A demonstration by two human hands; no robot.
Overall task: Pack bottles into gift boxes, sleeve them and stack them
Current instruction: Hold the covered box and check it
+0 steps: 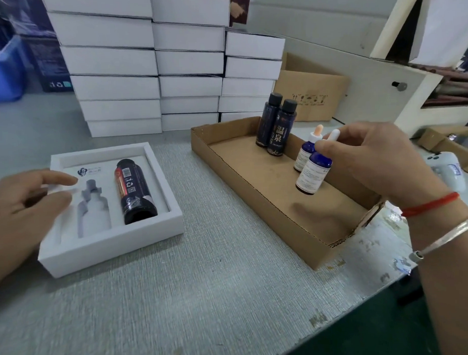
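The right hand [380,156] is pinching a small blue dropper bottle [313,172] by its white bulb, holding it upright above the cardboard tray [254,182]; the bottle is showing a pale label and a blue glass shoulder. In the tray, a second dropper bottle [305,153] is standing just behind it, and two tall dark bottles [275,125] with gold lettering are standing side by side near the far wall. The left hand [24,208] is resting with relaxed fingers on the near-left corner of the open white gift box [110,245], gripping nothing. In that box a dark bottle [135,191] is lying in the right slot, while the bottle-shaped middle slot [92,209] is sitting unfilled. Stacks of closed white boxes [154,66] are standing behind. The printed label text is too small to read.
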